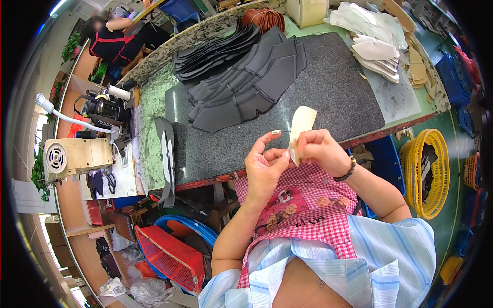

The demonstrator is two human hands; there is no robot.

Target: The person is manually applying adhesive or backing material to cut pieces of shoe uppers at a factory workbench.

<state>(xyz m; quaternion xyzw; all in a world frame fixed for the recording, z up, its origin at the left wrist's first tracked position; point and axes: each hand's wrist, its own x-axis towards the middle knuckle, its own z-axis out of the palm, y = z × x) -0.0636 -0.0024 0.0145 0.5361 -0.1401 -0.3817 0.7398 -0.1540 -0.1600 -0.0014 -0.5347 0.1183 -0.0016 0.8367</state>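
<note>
Above my lap, at the bench's near edge, I hold a thin, curved cream-coloured sheet piece (pixel 304 121). Its lower end is pinched between the thumb and bent fingers of my right hand (pixel 322 149). My left hand (pixel 267 167) has thumb and fingers closed at the same lower end, while its index finger points up with a small pale wrap at the tip. Beyond my hands, overlapping dark grey curved padded pieces (pixel 246 92) lie fanned out on a dark stone slab (pixel 339 87). A stack of thin black pieces (pixel 213 54) lies behind them.
White cut pieces (pixel 377 54) are stacked at the far right. Black and white strips (pixel 165 154) overhang the bench's left end. A sewing machine (pixel 100 110) stands left. Yellow baskets (pixel 431 174) and a red basket (pixel 172 256) flank me. Another person (pixel 123 43) sits far left.
</note>
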